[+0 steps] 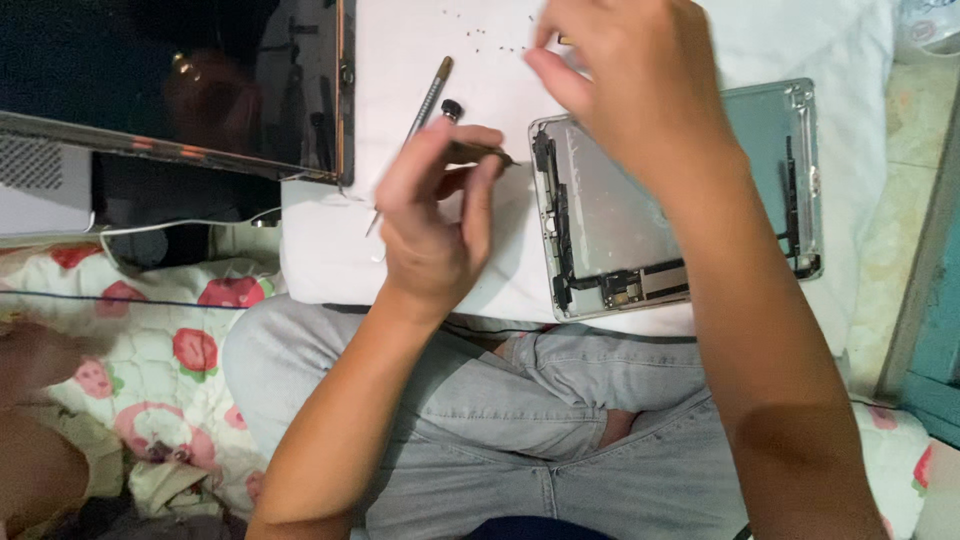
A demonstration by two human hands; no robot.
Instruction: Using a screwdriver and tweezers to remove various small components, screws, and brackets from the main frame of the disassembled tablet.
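Observation:
An opened tablet shell (640, 225), silver inside with dark cables and a small board along its edges, lies on a white pillow (330, 250) on my lap. My left hand (435, 215) grips a thin screwdriver (480, 152) whose tip points at the shell's left edge. My right hand (625, 75) reaches over the shell's upper left, thumb and forefinger pinched together near several tiny screws (490, 40); whether a screw sits between them is hidden.
A second slim metal tool (425, 105) lies on the pillow beside a small black cap (452, 107). A dark detached screen panel (170, 80) leans at upper left. Floral bedding (160, 330) spreads at left, with a tiled floor (905, 200) at right.

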